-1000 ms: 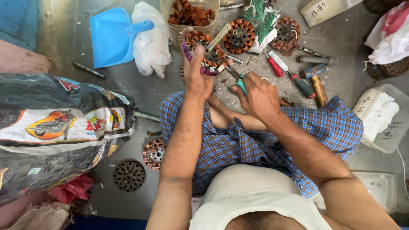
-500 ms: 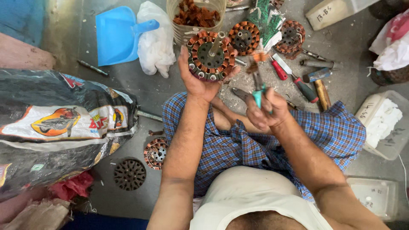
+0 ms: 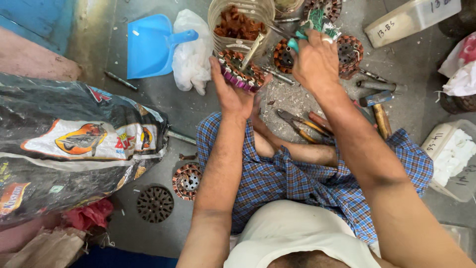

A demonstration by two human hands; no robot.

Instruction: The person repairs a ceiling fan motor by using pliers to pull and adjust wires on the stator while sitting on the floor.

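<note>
A blue dustpan (image 3: 151, 45) and a white plastic bag (image 3: 191, 49) lie left of the motor core (image 3: 240, 71), a round ring wound with copper and purple. The left hand (image 3: 233, 92) cups that core from below, fingers curled round its rim, a metal rod (image 3: 252, 49) standing in its middle. Right of the core, the right hand (image 3: 315, 59) is closed tight on a teal-handled tool (image 3: 296, 42). Pliers (image 3: 302, 126) lie below and right of the core on the floor.

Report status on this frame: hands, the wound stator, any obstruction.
Left hand grips round copper-wound stator, raised off floor. Right hand holds teal-handled tool beside it. Pliers lie on floor below; nothing between hands.
</note>
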